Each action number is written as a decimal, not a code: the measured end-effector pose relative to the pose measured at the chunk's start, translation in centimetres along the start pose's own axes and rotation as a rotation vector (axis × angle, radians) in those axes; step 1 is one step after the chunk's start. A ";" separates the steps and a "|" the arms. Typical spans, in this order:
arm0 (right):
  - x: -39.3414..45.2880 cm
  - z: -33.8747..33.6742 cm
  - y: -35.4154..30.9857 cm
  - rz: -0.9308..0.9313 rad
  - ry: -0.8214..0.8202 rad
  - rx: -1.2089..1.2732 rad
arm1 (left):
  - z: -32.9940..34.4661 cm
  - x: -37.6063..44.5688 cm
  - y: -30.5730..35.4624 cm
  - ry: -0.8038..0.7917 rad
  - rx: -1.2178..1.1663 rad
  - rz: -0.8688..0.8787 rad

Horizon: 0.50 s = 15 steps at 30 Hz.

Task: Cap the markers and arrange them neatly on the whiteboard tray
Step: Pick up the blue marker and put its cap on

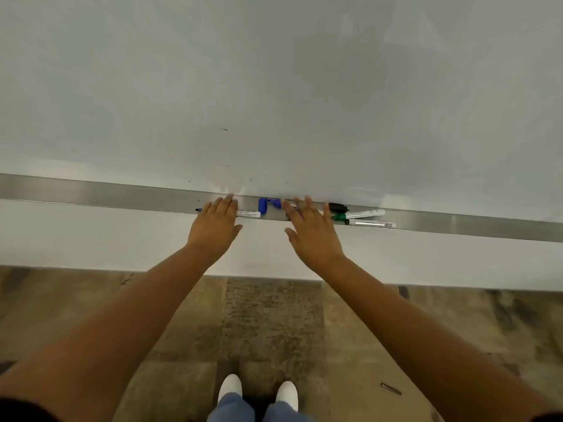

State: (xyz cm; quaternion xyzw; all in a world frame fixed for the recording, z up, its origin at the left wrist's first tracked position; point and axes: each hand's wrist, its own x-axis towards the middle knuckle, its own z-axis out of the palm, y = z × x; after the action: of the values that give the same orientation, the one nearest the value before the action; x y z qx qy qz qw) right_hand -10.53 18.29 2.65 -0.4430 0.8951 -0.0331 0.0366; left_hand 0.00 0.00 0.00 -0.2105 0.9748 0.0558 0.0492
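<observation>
A metal whiteboard tray [122,194] runs across the view. My left hand [214,225] reaches over it with fingers spread, covering the middle of an uncapped blue-tipped marker [248,214]. Two loose blue caps [268,204] lie between my hands. My right hand [313,233] is open over the tray, partly hiding a marker beneath its fingers. To its right lie a black cap [338,207], a green-capped marker [361,214] and another marker [373,223] with a dark green cap.
The whiteboard [274,86] fills the upper view, with a white wall strip below the tray. Wood-look floor lies beneath, with my white shoes [259,391] and a small dark object [391,388] on the floor at the right.
</observation>
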 end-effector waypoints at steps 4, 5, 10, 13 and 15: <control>2.7 -0.4 -2.9 -0.073 0.001 -0.064 | 0.4 -0.1 -0.3 0.045 -0.020 0.023; 3.2 -0.3 -3.3 -0.082 -0.018 -0.087 | 0.3 -0.1 -0.3 0.053 -0.032 0.018; 4.9 0.2 -3.6 -0.110 -0.069 -0.176 | -0.5 0.2 -0.7 0.095 -0.003 -0.003; 5.4 0.5 -3.6 -0.112 -0.072 -0.154 | -1.0 0.3 -0.9 0.090 -0.016 0.015; 5.6 0.5 -3.7 -0.090 -0.062 -0.105 | -1.5 0.5 -1.1 0.077 -0.044 0.019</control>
State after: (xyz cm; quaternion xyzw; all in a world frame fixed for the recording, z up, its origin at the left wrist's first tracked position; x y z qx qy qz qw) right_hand -10.90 11.61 2.24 -0.4849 0.8733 0.0261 0.0396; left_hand -0.13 -1.38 1.34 -0.2042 0.9764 0.0695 0.0062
